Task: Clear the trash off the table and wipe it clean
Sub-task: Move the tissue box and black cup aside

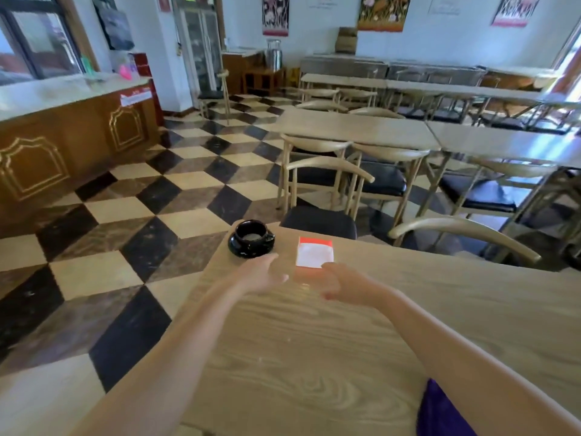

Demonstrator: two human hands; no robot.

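The wood-grain table [314, 357] fills the lower middle of the view, its far left corner cut off against a floor [125, 221] of black, cream and grey diamond tiles. Beyond its far edge stand rows of matching tables and curved-back chairs [327, 174] with dark seat pads, and a brown counter [63, 158] with gold outlines runs along the left wall.

Two bare forearms reach from the near edge across the tabletop toward the far left corner. A purple cloth [440, 413] lies at the near edge under the right forearm; how much of it rests on the tabletop cannot be told.

A black cup on a black saucer [251, 239] sits right at the far left corner, upright, with something pale inside. Just beside it to the right, along the far edge, lies a white packet with a red-orange band [315, 251] across its far end, flat on the tabletop.

The left hand [262, 275] is spread, fingers extended, holding nothing, its fingertips close to the saucer's near rim; contact cannot be told. The right hand [342, 283] is also loose and unclenched, gripping nothing, its fingertips at the packet's near right corner. Both hands are slightly blurred.
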